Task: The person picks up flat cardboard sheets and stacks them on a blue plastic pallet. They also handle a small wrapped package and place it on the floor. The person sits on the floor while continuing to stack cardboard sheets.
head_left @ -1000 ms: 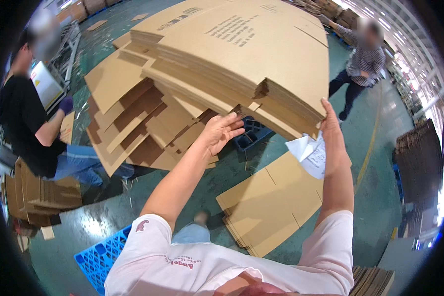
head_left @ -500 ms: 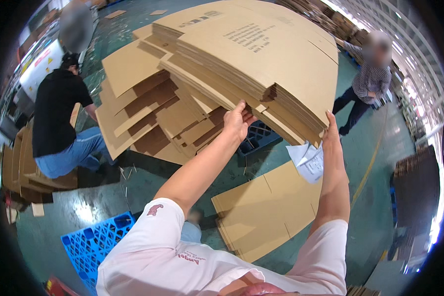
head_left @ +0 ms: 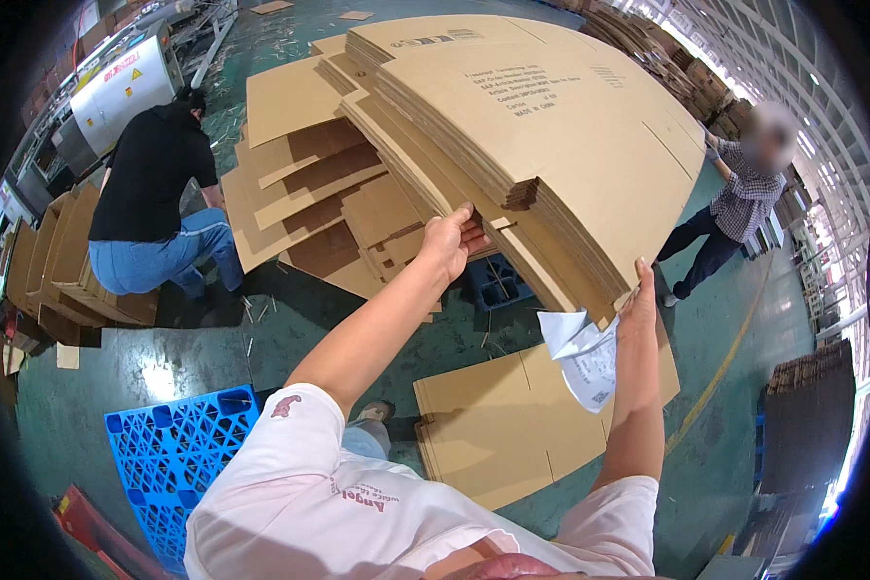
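A thick stack of flattened cardboard boxes with dark print on its top sheet fills the upper middle. My left hand grips its near edge, thumb on top and fingers curled under. Further right, my right hand is closed on the stack's near right corner. White printed papers hang below that corner, next to my right hand; what holds them there I cannot tell. Left of my left hand, more folded cardboard sheets fan out in uneven layers below the stack.
A blue pallet shows partly under the stack. Flat cardboard sheets lie on the floor before me; another blue pallet is at lower left. One co-worker bends at the left; another stands by the stack's far right side.
In the picture the stack has shifted right and slightly down, with both my hands still on it. The papers hang lower and more spread. The right-hand co-worker's arm now reaches the stack's edge.
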A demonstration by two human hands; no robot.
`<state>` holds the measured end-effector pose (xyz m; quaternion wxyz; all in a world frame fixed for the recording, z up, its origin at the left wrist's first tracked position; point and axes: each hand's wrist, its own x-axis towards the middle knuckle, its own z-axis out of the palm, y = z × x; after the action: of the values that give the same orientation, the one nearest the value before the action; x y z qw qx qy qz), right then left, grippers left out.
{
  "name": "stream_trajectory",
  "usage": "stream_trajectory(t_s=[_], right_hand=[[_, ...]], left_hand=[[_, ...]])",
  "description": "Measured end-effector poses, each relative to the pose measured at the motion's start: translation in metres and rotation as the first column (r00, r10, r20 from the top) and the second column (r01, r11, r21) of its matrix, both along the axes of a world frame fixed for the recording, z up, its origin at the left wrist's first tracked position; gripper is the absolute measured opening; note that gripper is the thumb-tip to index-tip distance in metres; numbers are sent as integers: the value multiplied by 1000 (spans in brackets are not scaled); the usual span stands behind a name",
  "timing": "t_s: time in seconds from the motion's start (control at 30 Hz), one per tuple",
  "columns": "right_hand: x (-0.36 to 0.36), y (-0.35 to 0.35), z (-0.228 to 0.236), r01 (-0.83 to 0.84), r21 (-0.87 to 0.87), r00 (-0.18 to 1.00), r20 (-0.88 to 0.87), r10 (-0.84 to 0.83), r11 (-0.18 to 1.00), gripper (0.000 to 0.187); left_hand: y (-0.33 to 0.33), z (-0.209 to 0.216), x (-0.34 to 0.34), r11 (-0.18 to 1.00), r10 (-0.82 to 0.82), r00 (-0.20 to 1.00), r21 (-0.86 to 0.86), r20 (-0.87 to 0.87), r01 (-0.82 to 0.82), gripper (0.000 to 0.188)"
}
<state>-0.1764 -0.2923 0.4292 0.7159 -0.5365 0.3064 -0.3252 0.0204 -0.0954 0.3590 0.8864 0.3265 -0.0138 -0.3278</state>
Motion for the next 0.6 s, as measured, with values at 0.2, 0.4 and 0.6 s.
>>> stream_trajectory(t_s=[0.2, 0.4, 0.6], right_hand=[[-32, 29, -10, 128, -47, 976, -170, -134, 991, 73], [-105, 48, -25, 99, -12, 992, -72, -100, 995, 68], [-197, 51, -56, 276, 35, 955, -124, -269, 961, 69]], left_hand=[[30, -5, -21, 998, -68, 998, -12, 6, 68, 26], [51, -13, -87, 990, -130, 990, -52, -51, 128, 24], [79, -28, -160, 892, -442, 897, -116, -25, 437, 28]])
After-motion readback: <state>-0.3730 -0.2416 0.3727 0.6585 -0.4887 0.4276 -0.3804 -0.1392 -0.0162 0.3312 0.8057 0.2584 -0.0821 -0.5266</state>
